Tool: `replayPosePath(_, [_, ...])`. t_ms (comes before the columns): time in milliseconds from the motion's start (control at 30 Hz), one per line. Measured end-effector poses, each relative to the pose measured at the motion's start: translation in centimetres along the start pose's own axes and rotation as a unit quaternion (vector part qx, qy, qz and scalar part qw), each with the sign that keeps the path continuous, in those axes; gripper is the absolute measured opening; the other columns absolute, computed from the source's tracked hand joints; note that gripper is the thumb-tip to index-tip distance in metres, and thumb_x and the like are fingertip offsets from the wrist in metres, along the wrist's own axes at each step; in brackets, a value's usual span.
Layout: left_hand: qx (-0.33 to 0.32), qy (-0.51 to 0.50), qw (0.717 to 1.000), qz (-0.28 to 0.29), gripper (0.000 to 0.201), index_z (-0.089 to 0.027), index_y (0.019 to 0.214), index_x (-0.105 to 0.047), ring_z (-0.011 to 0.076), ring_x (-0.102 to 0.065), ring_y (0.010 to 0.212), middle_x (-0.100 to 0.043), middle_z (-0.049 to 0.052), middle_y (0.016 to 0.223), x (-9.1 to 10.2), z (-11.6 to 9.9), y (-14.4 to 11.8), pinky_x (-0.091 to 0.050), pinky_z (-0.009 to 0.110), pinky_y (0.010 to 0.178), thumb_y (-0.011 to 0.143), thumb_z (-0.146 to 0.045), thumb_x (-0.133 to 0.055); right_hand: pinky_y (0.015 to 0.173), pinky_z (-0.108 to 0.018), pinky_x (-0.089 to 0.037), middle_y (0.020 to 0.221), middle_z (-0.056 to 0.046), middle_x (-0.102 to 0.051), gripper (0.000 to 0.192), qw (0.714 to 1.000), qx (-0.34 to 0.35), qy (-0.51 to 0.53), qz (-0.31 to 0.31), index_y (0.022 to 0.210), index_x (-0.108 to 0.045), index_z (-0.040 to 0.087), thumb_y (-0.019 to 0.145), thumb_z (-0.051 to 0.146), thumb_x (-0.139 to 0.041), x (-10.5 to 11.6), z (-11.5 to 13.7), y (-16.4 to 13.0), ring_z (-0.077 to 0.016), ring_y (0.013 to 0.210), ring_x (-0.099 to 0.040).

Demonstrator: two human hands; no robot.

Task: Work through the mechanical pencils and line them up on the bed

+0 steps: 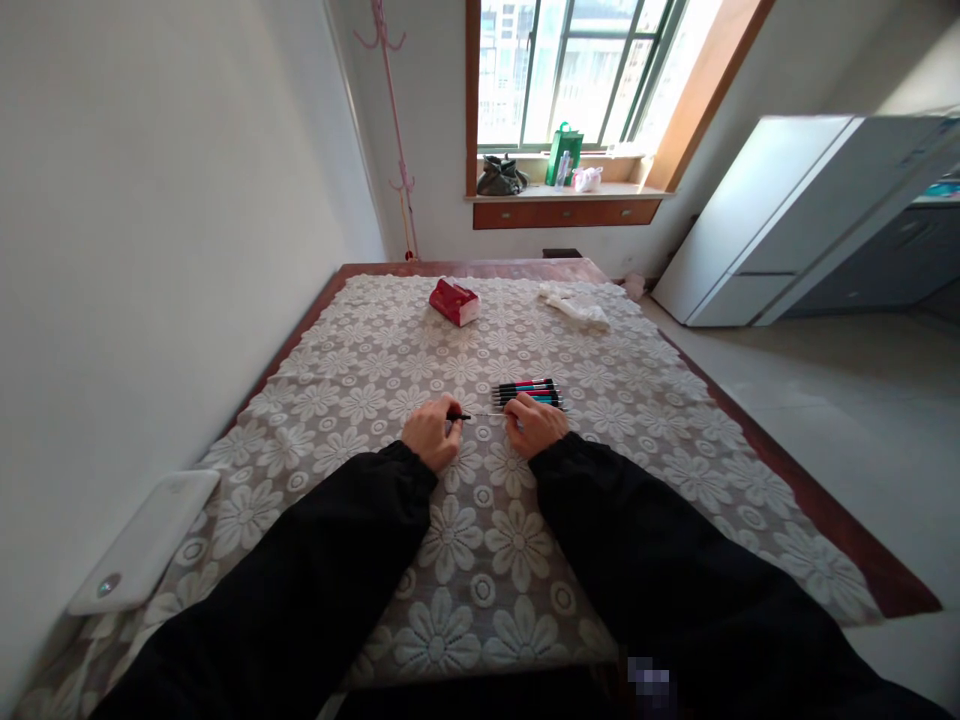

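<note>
My left hand (pixel 433 430) pinches the dark end of a pen part (pixel 459 416) above the lace tablecloth (pixel 465 560). A thin rod, perhaps the refill (pixel 491 415), runs from it to my right hand (pixel 535 424), whose fingers close on its other end. Just beyond my right hand lies a neat row of several pens (pixel 529 392) with black, red and teal barrels. Both arms wear black sleeves.
A red tissue pack (pixel 454 301) and a crumpled white cloth (pixel 574 305) lie farther back on the table. A white flat device (pixel 142 540) rests at the left edge by the wall. A white cabinet (pixel 780 215) stands right; bags sit on the windowsill (pixel 562 190).
</note>
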State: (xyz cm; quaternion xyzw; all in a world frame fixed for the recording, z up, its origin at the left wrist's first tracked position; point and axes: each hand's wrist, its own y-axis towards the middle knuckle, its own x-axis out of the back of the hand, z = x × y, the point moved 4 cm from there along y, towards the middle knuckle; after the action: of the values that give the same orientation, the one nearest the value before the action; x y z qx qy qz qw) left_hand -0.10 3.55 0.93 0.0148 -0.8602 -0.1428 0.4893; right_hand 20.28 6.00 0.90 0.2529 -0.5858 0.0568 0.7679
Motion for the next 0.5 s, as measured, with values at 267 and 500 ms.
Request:
replayPosePath(267, [-0.043,-0.016,0.999,0.009,0.016,-0.023,0.096,-0.071,0.0255,-0.064,0.101,-0.073,0.006,0.100,-0.1,-0.2,0.2,-0.050,0.041,0.092,0.096,-0.032,-0.058,0.066,-0.027,-0.037,0.096,-0.004,-0.070,0.020,0.994,0.102,0.033,0.034,0.092,-0.073,0.022,0.092,0.025,-0.053,-0.4,0.9,-0.1,-0.0137,0.075,-0.062])
replayPosePath(500, [-0.093,-0.031,0.994,0.058,0.016,-0.025,0.104,-0.077,0.0237,-0.066,0.103,-0.073,0.005,0.102,-1.1,0.1,0.3,-0.051,0.038,0.096,0.092,-0.028,-0.066,0.065,-0.027,-0.036,0.097,-0.004,-0.071,0.024,0.993,0.105,0.046,0.027,0.094,-0.073,0.021,0.094,0.026,-0.050,-0.4,1.0,-0.3,-0.0131,0.075,-0.062])
